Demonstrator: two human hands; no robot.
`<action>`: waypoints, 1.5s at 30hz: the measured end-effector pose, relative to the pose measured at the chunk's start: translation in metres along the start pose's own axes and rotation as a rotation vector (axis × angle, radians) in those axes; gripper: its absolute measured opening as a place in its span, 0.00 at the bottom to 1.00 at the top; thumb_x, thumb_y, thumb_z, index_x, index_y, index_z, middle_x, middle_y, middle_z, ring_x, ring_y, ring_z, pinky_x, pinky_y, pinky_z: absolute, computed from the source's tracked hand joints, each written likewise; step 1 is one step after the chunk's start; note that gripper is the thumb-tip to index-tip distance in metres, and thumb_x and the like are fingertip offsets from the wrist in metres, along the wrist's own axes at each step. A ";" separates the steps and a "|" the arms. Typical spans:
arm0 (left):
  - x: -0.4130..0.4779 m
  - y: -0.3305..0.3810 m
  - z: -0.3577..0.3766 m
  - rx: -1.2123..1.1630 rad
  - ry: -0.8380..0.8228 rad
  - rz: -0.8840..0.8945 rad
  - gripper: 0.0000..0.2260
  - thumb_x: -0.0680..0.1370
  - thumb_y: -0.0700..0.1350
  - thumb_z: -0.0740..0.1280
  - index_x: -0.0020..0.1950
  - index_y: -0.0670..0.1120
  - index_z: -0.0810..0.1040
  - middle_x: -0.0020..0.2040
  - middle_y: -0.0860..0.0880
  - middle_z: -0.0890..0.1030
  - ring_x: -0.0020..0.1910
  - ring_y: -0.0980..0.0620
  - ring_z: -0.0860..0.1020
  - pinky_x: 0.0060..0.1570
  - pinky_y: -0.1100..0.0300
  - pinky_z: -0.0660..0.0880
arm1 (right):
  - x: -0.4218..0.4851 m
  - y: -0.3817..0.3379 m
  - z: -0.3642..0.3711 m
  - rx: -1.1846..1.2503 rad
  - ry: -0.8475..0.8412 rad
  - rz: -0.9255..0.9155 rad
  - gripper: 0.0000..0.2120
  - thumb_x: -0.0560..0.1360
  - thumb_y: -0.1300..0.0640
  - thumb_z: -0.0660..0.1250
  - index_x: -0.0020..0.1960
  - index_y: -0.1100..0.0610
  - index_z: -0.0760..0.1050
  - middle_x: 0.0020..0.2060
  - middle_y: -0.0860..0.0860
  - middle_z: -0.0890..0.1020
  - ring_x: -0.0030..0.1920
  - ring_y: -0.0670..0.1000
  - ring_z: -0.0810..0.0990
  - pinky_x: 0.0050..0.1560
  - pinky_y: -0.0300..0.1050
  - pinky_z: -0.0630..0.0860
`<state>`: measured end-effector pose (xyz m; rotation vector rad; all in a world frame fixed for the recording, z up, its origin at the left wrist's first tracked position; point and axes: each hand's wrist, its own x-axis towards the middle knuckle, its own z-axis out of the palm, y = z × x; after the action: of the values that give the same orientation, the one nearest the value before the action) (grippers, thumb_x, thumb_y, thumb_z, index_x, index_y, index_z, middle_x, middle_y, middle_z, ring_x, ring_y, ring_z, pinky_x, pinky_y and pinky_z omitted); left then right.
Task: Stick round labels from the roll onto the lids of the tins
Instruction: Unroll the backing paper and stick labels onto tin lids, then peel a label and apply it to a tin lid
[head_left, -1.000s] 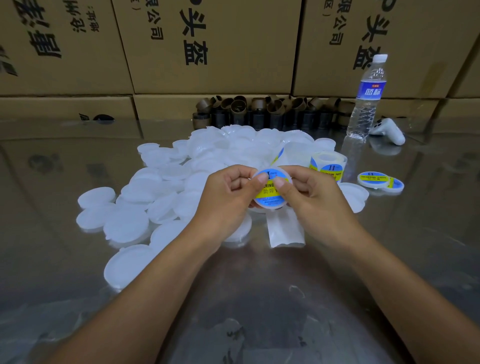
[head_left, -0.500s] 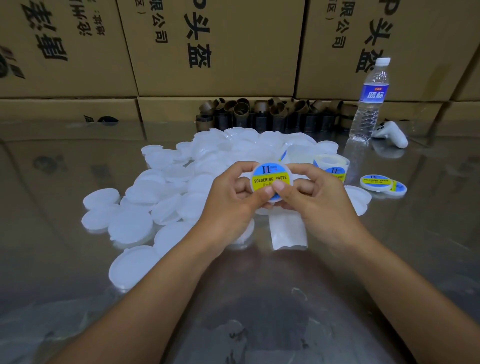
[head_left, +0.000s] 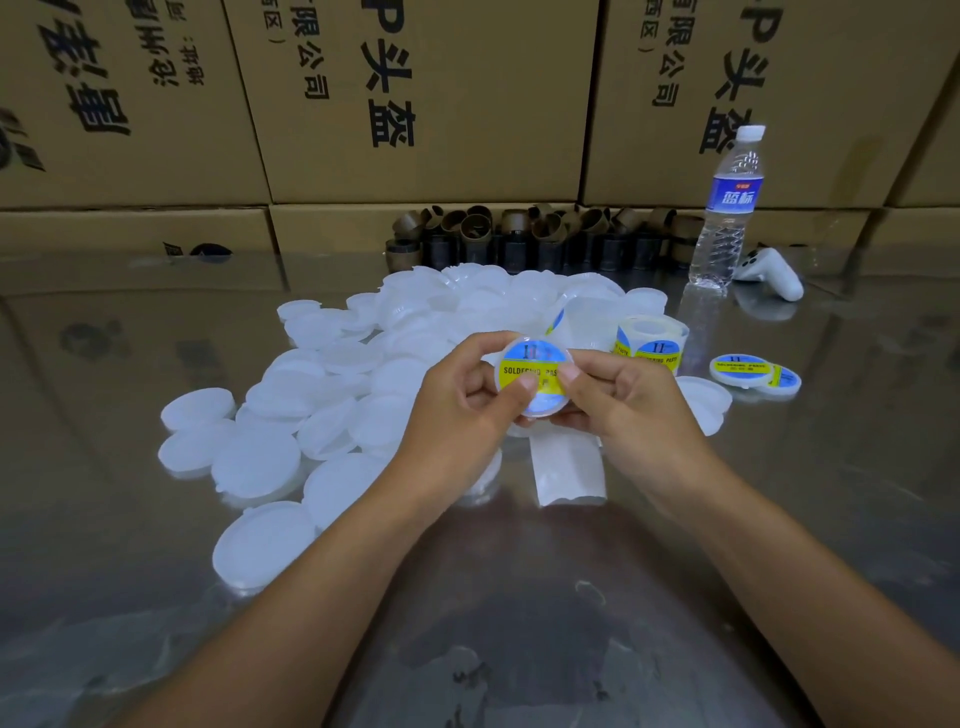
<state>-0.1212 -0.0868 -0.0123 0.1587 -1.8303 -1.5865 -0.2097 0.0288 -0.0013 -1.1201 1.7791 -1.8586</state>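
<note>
Above the table, both hands hold one white round lid (head_left: 535, 358) with a blue and yellow "SOLDERING PASTE" label on it. My left hand (head_left: 462, 410) grips its left edge, thumb pressing on the label. My right hand (head_left: 623, 405) grips its right edge, thumb also on the label. The label roll (head_left: 652, 340) stands just behind my right hand, and its empty backing strip (head_left: 566, 470) trails below my hands. A pile of bare white lids (head_left: 322, 405) spreads to the left and behind. Two labelled lids (head_left: 753, 370) lie to the right.
A water bottle (head_left: 727, 208) stands at the back right, with a white controller (head_left: 774, 273) beside it. Several brown cardboard cores (head_left: 530, 239) line the back. Stacked cardboard boxes (head_left: 415, 104) wall off the far side. The table (head_left: 519, 623) is shiny metal.
The lid has tilted up so its label faces me, and both thumbs have slid across the label. The hands have risen slightly.
</note>
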 end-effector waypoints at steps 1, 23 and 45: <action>-0.001 -0.001 0.001 0.005 -0.006 -0.008 0.12 0.76 0.37 0.69 0.52 0.53 0.76 0.40 0.51 0.84 0.38 0.55 0.83 0.39 0.65 0.78 | 0.000 0.000 0.000 -0.007 0.007 0.006 0.11 0.80 0.62 0.59 0.50 0.54 0.80 0.45 0.58 0.85 0.47 0.56 0.84 0.56 0.52 0.79; 0.002 0.001 -0.004 0.091 0.103 0.027 0.12 0.77 0.44 0.68 0.57 0.59 0.74 0.45 0.59 0.80 0.44 0.56 0.82 0.40 0.74 0.73 | 0.026 0.005 -0.057 -0.053 0.742 0.001 0.14 0.79 0.64 0.58 0.60 0.53 0.77 0.49 0.50 0.82 0.45 0.46 0.79 0.47 0.41 0.77; 0.004 -0.003 -0.005 0.255 0.198 0.054 0.13 0.80 0.37 0.61 0.46 0.56 0.76 0.39 0.58 0.78 0.37 0.60 0.80 0.40 0.72 0.73 | 0.018 0.017 -0.084 -0.948 0.669 0.272 0.18 0.74 0.47 0.66 0.59 0.56 0.75 0.58 0.57 0.76 0.59 0.60 0.73 0.51 0.50 0.69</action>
<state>-0.1220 -0.0939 -0.0132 0.3664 -1.8566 -1.2492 -0.2861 0.0707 -0.0049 -0.3982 3.1775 -1.2681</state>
